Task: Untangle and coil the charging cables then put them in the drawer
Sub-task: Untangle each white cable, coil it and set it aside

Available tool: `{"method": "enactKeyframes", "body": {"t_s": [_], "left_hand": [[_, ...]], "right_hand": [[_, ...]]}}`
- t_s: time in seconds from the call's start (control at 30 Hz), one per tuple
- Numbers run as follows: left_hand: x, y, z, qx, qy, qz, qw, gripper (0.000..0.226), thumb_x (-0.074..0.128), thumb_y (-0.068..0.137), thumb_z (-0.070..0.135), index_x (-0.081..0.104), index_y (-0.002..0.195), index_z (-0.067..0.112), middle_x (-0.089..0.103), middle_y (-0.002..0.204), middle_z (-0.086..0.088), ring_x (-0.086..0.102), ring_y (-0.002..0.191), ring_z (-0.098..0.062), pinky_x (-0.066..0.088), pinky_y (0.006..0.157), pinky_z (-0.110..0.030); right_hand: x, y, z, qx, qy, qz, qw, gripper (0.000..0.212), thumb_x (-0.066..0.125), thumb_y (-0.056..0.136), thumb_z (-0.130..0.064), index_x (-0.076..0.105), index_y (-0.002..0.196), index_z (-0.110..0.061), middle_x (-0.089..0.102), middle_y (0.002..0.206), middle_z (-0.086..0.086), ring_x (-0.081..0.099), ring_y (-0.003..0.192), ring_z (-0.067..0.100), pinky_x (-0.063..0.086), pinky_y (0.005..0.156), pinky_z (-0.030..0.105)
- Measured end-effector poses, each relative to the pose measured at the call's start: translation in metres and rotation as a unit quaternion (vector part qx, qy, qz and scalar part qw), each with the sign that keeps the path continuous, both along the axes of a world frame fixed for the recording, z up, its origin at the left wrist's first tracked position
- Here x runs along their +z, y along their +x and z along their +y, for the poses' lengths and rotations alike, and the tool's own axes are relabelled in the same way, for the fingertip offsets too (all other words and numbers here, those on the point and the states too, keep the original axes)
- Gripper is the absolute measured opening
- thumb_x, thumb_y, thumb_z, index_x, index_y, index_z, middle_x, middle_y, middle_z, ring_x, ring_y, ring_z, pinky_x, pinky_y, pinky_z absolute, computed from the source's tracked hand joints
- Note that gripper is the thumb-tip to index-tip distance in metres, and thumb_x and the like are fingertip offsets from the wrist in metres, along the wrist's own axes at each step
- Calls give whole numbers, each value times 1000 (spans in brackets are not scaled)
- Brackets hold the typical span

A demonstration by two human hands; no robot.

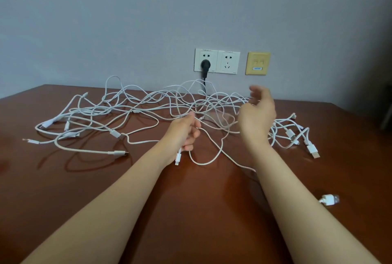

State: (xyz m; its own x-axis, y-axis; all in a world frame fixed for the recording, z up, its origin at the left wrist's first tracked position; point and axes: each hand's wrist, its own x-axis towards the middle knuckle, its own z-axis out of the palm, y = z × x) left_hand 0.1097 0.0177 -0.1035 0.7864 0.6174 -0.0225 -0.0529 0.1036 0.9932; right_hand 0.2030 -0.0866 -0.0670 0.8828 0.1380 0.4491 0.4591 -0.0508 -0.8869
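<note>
Curled around one white strand, the left hand (pixel 185 131) grips it just left of the frame's center, thumb and fingers closed over the line. A small white connector (pixel 177 158) hangs from beneath the fist, its tip just above the table (pixel 191 210). From the same fist a loop of cable drops to the wood and runs right, passing under the right forearm.

Right of center, the right hand (pixel 257 115) is raised over the heap with its back toward the camera. Its fingers (pixel 254 91) are blurred and loosely bent near a few lifted strands. Whether they hold any strand cannot be told.

Most of the charging cables (pixel 135 106) lie in one loose white tangle across the middle of the frame, from the left part of the table to the right. Several strands arch up off the wood near the wall. Plug ends stick out at both sides, among them a USB plug (pixel 313 151) at the right edge of the pile. One more white plug end (pixel 328 199) lies apart at the lower right.

Behind the tangle, on the grey wall (pixel 106 19), sits a double white socket plate (pixel 228 62). A black plug (pixel 205 65) is seated in its left half, and its dark cord drops behind the table. Just right of the sockets is a yellow wall plate (pixel 257 63).
</note>
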Motion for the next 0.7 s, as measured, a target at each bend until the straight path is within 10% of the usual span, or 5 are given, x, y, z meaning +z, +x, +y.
{"method": "enactKeyframes", "body": {"t_s": [0.13, 0.33, 0.5, 0.7], "left_hand": [[-1, 5, -1, -84, 33, 38, 995, 40, 28, 102, 28, 43, 68, 11, 39, 37, 4, 22, 21, -6, 13, 35, -8], [1, 7, 2, -15, -33, -91, 995, 38, 29, 101, 22, 49, 73, 8, 41, 49, -2, 34, 29, -8, 27, 35, -11], [10, -6, 14, 46, -159, -235, 958, 41, 30, 102, 27, 48, 71, 8, 56, 72, -6, 55, 68, -15, 51, 72, -25], [15, -6, 10, 78, -234, -228, 942, 38, 32, 101, 30, 54, 77, 10, 51, 84, -8, 51, 79, -15, 48, 75, -27]], "right_hand": [[-3, -28, 10, 169, -103, -187, 962, 42, 45, 81, 5, 58, 116, -14, 59, 90, -2, 55, 82, 14, 40, 77, 22], [-23, -19, 16, 245, -264, -163, 918, 25, 40, 96, -36, 57, 112, -25, 65, 88, -1, 59, 93, 23, 45, 85, 36], [-32, -10, 13, 258, -303, -138, 907, 31, 44, 96, -24, 50, 65, -23, 47, 58, -8, 46, 70, 18, 34, 66, 29], [-30, -20, 19, 293, -251, -124, 914, 25, 48, 96, -29, 62, 79, -16, 64, 75, 3, 56, 79, 19, 42, 74, 29]]}}
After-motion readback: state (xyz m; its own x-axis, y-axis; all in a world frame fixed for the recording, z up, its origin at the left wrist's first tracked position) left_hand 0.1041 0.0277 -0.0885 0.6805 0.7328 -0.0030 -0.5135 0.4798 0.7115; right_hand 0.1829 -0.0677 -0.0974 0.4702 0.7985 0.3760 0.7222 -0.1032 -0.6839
